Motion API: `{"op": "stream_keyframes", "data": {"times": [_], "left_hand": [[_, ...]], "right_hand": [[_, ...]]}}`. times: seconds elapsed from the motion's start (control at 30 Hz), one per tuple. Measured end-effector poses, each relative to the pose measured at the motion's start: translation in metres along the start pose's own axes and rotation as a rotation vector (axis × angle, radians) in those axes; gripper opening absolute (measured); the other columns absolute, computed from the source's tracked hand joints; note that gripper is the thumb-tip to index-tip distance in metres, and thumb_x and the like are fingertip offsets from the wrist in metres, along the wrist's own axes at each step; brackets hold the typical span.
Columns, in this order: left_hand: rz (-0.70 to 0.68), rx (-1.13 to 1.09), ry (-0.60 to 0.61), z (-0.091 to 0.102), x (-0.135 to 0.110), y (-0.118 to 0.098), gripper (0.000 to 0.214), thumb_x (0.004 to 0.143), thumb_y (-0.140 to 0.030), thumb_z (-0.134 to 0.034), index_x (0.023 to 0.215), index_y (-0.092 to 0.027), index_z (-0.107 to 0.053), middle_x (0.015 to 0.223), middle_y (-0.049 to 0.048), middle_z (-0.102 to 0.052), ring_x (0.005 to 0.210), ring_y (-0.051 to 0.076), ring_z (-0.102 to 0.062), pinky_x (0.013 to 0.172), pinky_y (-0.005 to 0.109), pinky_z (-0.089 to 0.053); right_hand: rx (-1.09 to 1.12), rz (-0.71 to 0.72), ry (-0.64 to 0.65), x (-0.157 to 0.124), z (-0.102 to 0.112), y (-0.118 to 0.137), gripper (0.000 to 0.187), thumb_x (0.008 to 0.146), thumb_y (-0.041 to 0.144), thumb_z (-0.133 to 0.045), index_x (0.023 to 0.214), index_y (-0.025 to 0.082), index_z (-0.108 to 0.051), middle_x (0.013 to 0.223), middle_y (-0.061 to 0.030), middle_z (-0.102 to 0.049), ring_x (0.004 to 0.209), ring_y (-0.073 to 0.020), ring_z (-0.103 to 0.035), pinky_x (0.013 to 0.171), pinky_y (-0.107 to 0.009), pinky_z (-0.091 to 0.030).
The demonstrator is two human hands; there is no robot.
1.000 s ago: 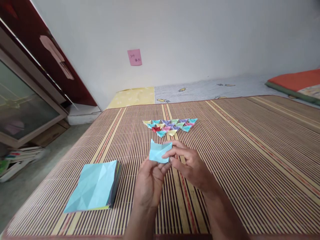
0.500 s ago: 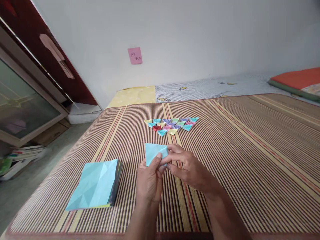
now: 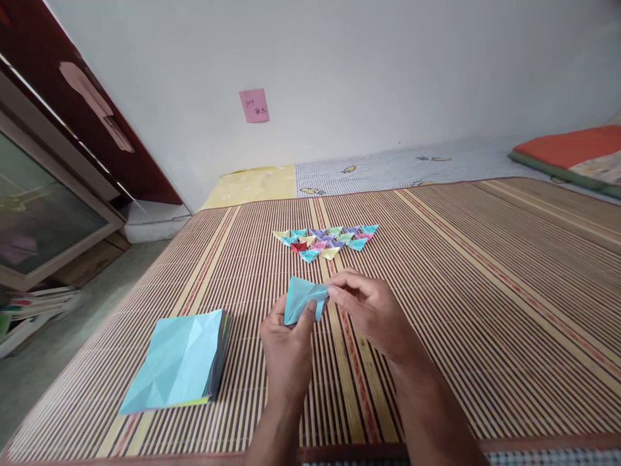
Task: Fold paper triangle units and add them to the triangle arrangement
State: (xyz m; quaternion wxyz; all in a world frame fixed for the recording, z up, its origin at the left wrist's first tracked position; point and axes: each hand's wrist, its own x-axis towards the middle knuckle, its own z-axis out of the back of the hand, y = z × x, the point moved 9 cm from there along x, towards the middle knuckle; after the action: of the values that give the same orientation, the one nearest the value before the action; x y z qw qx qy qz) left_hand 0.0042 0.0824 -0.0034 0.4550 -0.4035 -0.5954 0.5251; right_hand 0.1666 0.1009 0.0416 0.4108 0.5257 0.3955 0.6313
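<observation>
A small piece of folded light-blue paper [image 3: 301, 299] is held above the mat between both hands. My left hand [image 3: 290, 336] grips its lower left part, thumb across the front and fingers behind. At the paper's right corner, my right hand [image 3: 366, 307] pinches the edge between thumb and forefinger. Beyond the hands, several small folded paper pieces [image 3: 331, 253] in yellow, blue, purple, green, pink and red lie in rows. To the left rests a stack of creased paper sheets [image 3: 182, 359], light blue on top.
A striped bamboo mat [image 3: 466, 310] covers the bed. Behind it run yellow and checked cloth [image 3: 369, 171] along the wall. A pink note [image 3: 254, 105] is stuck there. Red-orange folded bedding [image 3: 572, 152] lies at the far right; a glass-fronted cabinet [image 3: 43, 213] stands left.
My right hand has shifted to the paper's right corner and pulls it outward. The paper has turned from a flat square look to a bent, opened shape. The view has moved slightly.
</observation>
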Motion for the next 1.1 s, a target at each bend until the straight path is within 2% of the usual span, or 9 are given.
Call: {"op": "stream_keyframes", "data": {"times": [0.2, 0.37, 0.5, 0.63, 0.8, 0.93, 1.1], "left_hand": [[-0.189, 0.250, -0.058, 0.001, -0.006, -0.025, 0.011, 0.086, -0.033, -0.075, 0.087, -0.023, -0.078, 0.058, -0.0046, -0.059, 0.052, 0.013, -0.050, 0.051, 0.024, -0.039], [-0.248, 0.363, -0.059, 0.002, -0.007, -0.028, 0.013, 0.088, -0.033, -0.072, 0.094, -0.023, -0.078, 0.061, -0.0042, -0.064, 0.053, 0.013, -0.055, 0.052, 0.024, -0.043], [-0.288, 0.403, -0.051, 0.000, -0.008, -0.032, 0.012, 0.089, -0.032, -0.072, 0.095, -0.023, -0.077, 0.063, -0.0042, -0.066, 0.052, 0.013, -0.057, 0.052, 0.024, -0.044], [-0.355, 0.428, -0.107, 0.005, -0.010, -0.039, 0.011, 0.089, -0.031, -0.072, 0.096, -0.024, -0.078, 0.065, -0.0040, -0.070, 0.053, 0.013, -0.059, 0.054, 0.024, -0.045], [-0.426, 0.447, -0.098, 0.005, -0.011, -0.042, 0.016, 0.090, -0.025, -0.070, 0.104, -0.025, -0.078, 0.083, -0.0008, -0.079, 0.066, 0.015, -0.070, 0.065, 0.024, -0.053], [-0.436, 0.453, -0.053, 0.002, -0.012, -0.042, 0.019, 0.091, -0.021, -0.068, 0.107, -0.027, -0.078, 0.093, 0.0004, -0.082, 0.078, 0.017, -0.075, 0.071, 0.024, -0.056], [-0.419, 0.450, -0.039, 0.000, -0.012, -0.043, 0.016, 0.092, -0.025, -0.069, 0.106, -0.026, -0.078, 0.090, -0.0001, -0.081, 0.073, 0.016, -0.074, 0.068, 0.024, -0.056]], "right_hand": [[0.032, -0.079, 0.045, 0.000, -0.001, -0.007, 0.019, 0.093, 0.023, -0.062, 0.098, 0.023, -0.080, 0.086, -0.0017, -0.068, 0.079, -0.0178, -0.061, 0.071, -0.032, -0.046], [0.047, -0.100, 0.057, -0.001, -0.001, -0.009, 0.019, 0.091, 0.021, -0.063, 0.100, 0.023, -0.081, 0.085, -0.0018, -0.070, 0.077, -0.0179, -0.062, 0.071, -0.033, -0.047], [0.040, -0.082, 0.051, -0.001, 0.000, -0.007, 0.020, 0.090, 0.019, -0.064, 0.100, 0.024, -0.081, 0.087, -0.0015, -0.072, 0.078, -0.0178, -0.062, 0.072, -0.033, -0.047], [0.061, -0.025, 0.084, -0.001, -0.003, 0.001, 0.022, 0.093, 0.020, -0.062, 0.099, 0.024, -0.082, 0.090, -0.0023, -0.070, 0.089, -0.0197, -0.064, 0.083, -0.035, -0.048], [0.105, -0.025, 0.073, 0.000, -0.004, 0.001, 0.019, 0.095, 0.029, -0.064, 0.095, 0.023, -0.082, 0.082, -0.0023, -0.065, 0.085, -0.0204, -0.061, 0.084, -0.037, -0.049], [0.141, -0.045, 0.059, 0.000, -0.003, -0.003, 0.017, 0.095, 0.025, -0.065, 0.098, 0.024, -0.081, 0.088, -0.0024, -0.068, 0.085, -0.0193, -0.062, 0.085, -0.037, -0.050], [0.161, -0.057, 0.038, -0.001, -0.002, -0.003, 0.015, 0.094, 0.023, -0.067, 0.101, 0.023, -0.080, 0.091, -0.0024, -0.071, 0.087, -0.0187, -0.066, 0.082, -0.034, -0.051]]}}
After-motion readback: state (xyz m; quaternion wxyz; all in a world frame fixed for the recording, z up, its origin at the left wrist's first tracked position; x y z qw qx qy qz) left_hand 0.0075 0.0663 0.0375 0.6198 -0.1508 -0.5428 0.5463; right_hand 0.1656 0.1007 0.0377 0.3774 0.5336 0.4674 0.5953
